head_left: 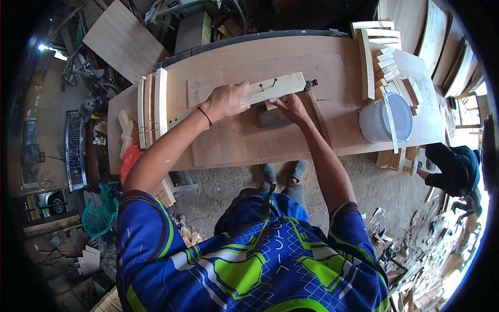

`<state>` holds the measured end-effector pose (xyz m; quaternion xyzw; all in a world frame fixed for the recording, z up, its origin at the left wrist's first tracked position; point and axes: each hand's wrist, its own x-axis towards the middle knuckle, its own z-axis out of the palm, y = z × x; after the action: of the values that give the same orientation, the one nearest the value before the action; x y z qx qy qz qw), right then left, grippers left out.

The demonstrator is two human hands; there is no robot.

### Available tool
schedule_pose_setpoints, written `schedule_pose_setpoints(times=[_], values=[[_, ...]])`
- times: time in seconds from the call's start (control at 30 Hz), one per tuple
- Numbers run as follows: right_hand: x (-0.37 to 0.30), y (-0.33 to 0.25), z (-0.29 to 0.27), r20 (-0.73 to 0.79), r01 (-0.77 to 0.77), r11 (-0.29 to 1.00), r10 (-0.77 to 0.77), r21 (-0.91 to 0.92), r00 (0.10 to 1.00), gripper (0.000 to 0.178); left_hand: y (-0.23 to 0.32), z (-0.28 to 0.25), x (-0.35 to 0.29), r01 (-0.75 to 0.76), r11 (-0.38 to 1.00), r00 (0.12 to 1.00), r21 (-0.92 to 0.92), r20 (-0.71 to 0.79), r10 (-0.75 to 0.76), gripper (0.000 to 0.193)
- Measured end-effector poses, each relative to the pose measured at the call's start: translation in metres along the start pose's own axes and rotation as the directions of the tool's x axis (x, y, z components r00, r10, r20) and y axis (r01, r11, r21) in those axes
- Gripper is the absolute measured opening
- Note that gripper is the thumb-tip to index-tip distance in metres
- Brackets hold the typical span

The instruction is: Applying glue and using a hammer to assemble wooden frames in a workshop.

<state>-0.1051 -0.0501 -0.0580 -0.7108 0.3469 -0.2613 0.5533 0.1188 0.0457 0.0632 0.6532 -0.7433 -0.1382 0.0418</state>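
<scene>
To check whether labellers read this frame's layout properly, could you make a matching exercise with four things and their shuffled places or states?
Things
1. Pale board
2. Hammer
3. Bucket
4. Wristband

Places or states
A. Dark, around the wrist of the left hand
B. Whitish, near the right end of the table
C. Held in both hands, with nails sticking up from it
D. Just to the right of the right hand

Right pairs: 1-C, 2-D, 3-B, 4-A
</scene>
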Motion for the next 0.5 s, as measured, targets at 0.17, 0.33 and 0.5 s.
schedule_pose_setpoints(times=[0.17, 0.33, 0.5], values=[[0.001, 0.038, -0.001, -0.05, 0.335, 0.911, -0.357, -0.241, 0.933, 0.08, 0.001, 0.002, 0.002, -0.023, 1.0, 1.0, 0.017, -0.018, 0.023, 0.052], [-0.038, 0.082, -0.032, -0.416, -0.369, 0.486, 0.014, -0.792, 0.909, 0.059, -0.008, 0.006, -0.003, -0.006, 1.0, 1.0, 0.027, -0.016, 0.006, 0.054], [-0.067, 0.124, -0.068, -0.331, -0.302, 0.432, 0.008, -0.85, 0.944, 0.02, -0.003, 0.004, 0.001, -0.01, 1.0, 1.0, 0.016, -0.022, 0.011, 0.057]])
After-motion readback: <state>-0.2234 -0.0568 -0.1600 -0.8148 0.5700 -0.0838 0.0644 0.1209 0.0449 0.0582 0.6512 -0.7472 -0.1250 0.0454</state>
